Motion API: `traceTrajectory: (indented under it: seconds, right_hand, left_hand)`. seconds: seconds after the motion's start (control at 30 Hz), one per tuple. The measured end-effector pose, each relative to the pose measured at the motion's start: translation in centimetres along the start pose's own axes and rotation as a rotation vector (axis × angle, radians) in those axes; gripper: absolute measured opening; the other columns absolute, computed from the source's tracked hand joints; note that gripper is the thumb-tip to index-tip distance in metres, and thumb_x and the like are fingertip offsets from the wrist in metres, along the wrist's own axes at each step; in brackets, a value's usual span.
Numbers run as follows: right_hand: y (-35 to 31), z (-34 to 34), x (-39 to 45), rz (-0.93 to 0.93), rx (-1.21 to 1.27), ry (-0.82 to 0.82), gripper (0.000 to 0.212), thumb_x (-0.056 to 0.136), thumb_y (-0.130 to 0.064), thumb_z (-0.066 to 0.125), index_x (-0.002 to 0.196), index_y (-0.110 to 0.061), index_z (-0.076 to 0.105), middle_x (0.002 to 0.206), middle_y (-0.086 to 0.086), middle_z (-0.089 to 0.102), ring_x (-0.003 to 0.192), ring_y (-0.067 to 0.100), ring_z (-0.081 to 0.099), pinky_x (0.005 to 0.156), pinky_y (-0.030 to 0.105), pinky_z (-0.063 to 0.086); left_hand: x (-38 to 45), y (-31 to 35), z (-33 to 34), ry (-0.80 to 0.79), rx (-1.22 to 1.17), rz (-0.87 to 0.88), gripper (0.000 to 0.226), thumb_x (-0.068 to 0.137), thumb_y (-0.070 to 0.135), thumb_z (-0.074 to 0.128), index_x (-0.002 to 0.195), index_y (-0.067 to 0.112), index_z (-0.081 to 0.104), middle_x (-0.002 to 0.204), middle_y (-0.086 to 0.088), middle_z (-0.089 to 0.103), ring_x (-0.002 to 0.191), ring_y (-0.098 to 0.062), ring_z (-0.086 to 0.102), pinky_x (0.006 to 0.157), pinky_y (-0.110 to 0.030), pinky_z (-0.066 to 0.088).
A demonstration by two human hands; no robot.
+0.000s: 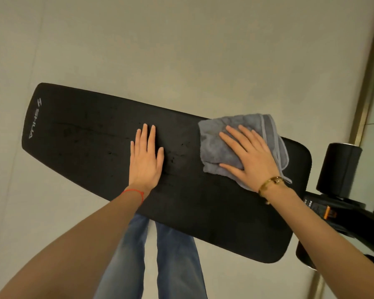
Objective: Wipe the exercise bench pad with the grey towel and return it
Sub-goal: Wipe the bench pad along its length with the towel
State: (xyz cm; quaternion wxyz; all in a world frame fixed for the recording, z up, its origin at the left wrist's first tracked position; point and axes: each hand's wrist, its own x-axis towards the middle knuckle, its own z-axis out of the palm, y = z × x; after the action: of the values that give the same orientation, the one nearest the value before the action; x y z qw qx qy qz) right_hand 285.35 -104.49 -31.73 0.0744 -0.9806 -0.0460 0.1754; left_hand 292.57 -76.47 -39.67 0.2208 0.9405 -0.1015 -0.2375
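The long black bench pad [84, 134] runs from the left to the lower right of the head view, with a white logo at its left end. A folded grey towel [242, 128] lies on the pad's right part, near the far edge. My right hand [248, 156] presses flat on the towel, fingers spread and pointing left. Resting flat on the bare pad near its middle is my left hand [146, 158], fingers together and holding nothing. A gap of dark pad separates the two hands.
A black foam roller [339, 167] and the black bench frame with an orange tag [328, 212] stand at the pad's right end. A gold-edged wall or door strip [367, 87] runs along the right. Pale floor surrounds the bench; legs in blue jeans [175, 255] stand below the pad.
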Motion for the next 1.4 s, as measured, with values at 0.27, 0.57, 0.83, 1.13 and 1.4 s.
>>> traceTrajectory:
  seconds: [0.27, 0.57, 0.83, 1.13, 1.4]
  right_hand:
    - [-4.2, 0.2, 17.2, 0.229, 0.199, -0.324, 0.060, 0.084, -0.071, 0.044, 0.120, -0.024, 0.054, 0.120, 0.004, 0.064, 0.109, 0.031, 0.059, 0.083, 0.038, 0.045]
    - [-0.5, -1.0, 11.5, 0.105, 0.231, -0.192, 0.063, 0.086, -0.071, 0.044, 0.133, -0.030, 0.049, 0.122, 0.000, 0.063, 0.104, 0.026, 0.062, 0.086, 0.038, 0.047]
    - [-8.5, 1.5, 22.0, 0.159, 0.196, -0.389, 0.069, 0.086, -0.073, 0.038, 0.142, -0.033, 0.037, 0.132, 0.002, 0.056, 0.115, 0.029, 0.057, 0.094, 0.042, 0.043]
    - [-5.4, -0.1, 16.9, 0.122, 0.283, -0.294, 0.071, 0.083, -0.075, 0.037, 0.137, -0.030, 0.044, 0.129, -0.001, 0.059, 0.109, 0.027, 0.061, 0.091, 0.042, 0.048]
    - [-9.5, 1.3, 22.5, 0.158, 0.186, -0.381, 0.070, 0.085, -0.072, 0.042, 0.143, -0.033, 0.035, 0.133, 0.000, 0.055, 0.116, 0.027, 0.056, 0.094, 0.040, 0.041]
  left_hand:
    - [4.0, -2.1, -1.4, -0.004, 0.025, 0.008, 0.063, 0.103, 0.042, 0.031, 0.156, 0.021, 0.006, 0.165, 0.000, 0.002, 0.152, -0.020, -0.003, 0.123, -0.045, 0.008]
    - [4.4, -3.4, -2.5, -0.060, 0.010, 0.046, 0.071, 0.101, 0.046, 0.036, 0.156, 0.016, 0.004, 0.165, 0.001, -0.001, 0.152, -0.016, -0.007, 0.124, -0.043, 0.007]
    - [6.2, -5.6, -3.4, -0.094, 0.032, 0.076, 0.079, 0.099, 0.049, 0.041, 0.156, 0.010, 0.004, 0.165, -0.004, -0.002, 0.152, -0.019, -0.008, 0.124, -0.044, 0.009]
    - [7.0, -7.4, -4.4, -0.141, 0.002, 0.046, 0.082, 0.097, 0.055, 0.040, 0.156, 0.014, 0.001, 0.165, -0.002, -0.007, 0.151, -0.018, -0.010, 0.124, -0.043, 0.009]
    - [7.1, -7.4, -4.0, -0.142, 0.004, 0.047, 0.081, 0.098, 0.053, 0.040, 0.156, 0.012, 0.001, 0.165, -0.002, -0.007, 0.151, -0.018, -0.012, 0.124, -0.044, 0.008]
